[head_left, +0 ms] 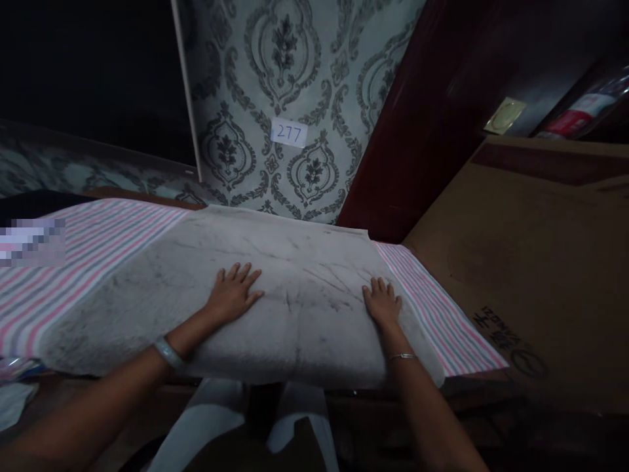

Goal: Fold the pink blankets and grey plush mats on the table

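Note:
A grey, plush-looking cloth (295, 314) lies spread over the table, with dark streaks and creases across its middle. My left hand (232, 294) rests flat on it, left of centre, fingers spread. Near its right edge, my right hand (382, 301) also lies palm down on the cloth, fingers slightly apart. Neither hand holds anything. Beneath the grey cloth is a striped cloth (88, 255) in pink, white and grey, showing on both the left and right sides. The cloth's front edge hangs over the table edge.
A large cardboard box (531, 262) stands at the right, with a plastic bottle (584, 111) behind it. A dark screen (93, 78) is at the upper left. On the patterned wall is a paper label (289, 132) reading 277. A dark red panel (393, 131) stands beside it.

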A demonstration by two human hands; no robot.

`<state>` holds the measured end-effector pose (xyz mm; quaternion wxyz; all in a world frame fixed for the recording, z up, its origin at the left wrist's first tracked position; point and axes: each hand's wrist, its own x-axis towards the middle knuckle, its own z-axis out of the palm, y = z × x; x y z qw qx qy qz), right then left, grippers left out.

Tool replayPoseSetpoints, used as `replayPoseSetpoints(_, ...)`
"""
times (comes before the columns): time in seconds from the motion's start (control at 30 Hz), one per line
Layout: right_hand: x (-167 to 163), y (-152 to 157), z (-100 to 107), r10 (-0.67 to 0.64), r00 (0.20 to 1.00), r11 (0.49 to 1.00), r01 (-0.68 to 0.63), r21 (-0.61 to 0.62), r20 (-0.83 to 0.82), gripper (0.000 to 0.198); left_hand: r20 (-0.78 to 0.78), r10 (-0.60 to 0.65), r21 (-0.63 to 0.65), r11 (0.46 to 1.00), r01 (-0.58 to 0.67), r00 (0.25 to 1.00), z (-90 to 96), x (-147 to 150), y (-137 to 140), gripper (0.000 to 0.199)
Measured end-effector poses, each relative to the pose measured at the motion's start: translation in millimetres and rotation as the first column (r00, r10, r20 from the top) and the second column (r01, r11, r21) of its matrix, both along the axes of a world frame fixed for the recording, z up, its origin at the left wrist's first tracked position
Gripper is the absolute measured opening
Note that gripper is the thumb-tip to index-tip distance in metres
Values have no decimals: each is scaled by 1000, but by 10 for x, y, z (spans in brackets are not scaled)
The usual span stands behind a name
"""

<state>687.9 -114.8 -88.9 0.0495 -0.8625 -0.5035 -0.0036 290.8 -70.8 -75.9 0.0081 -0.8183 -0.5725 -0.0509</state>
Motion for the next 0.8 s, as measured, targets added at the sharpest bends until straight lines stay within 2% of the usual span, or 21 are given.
replayPoseSetpoints(0.1, -175, 64, 66, 23, 999, 999, -24, -37, -24, 61, -8, 69, -37, 997, -69, 998, 66, -358, 247, 65)
replayPoseSetpoints(0.2, -566, 234, 68, 240, 970, 970, -240, -34, -29, 59, -24, 76, -61, 995, -78, 997, 92, -560, 526, 66)
replayPoseSetpoints(0.3, -996, 480, 18, 522, 852, 851, -524, -37, -45, 57, -1, -37, -67, 997, 37, 999, 64, -505, 778, 65)
replayPoseSetpoints(0.37, -1150, 673, -7, 632, 773, 772, -634, -41, -54, 55, 25, -120, -66, 990, 121, 993, 29, -416, 965, 62)
replayPoseSetpoints(0.4, -1167, 777, -13, 652, 756, 755, -654, -42, -51, 54, 35, -140, -60, 988, 142, 990, 14, -387, 1072, 61)
replayPoseSetpoints(0.47, -1085, 991, -14, 633, 773, 772, -634, -47, -32, 54, 36, -132, -47, 990, 133, 991, -5, -389, 1317, 60)
replayPoseSetpoints(0.6, -658, 1383, -22, 492, 871, 869, -490, -67, 17, 54, 8, -9, -45, 999, 10, 1000, 1, -611, 1857, 60)
replayPoseSetpoints(0.8, -45, 1782, -99, 343, 939, 938, -341, -66, 21, 55, 4, 149, -17, 989, -149, 989, 30, -957, 2441, 63)
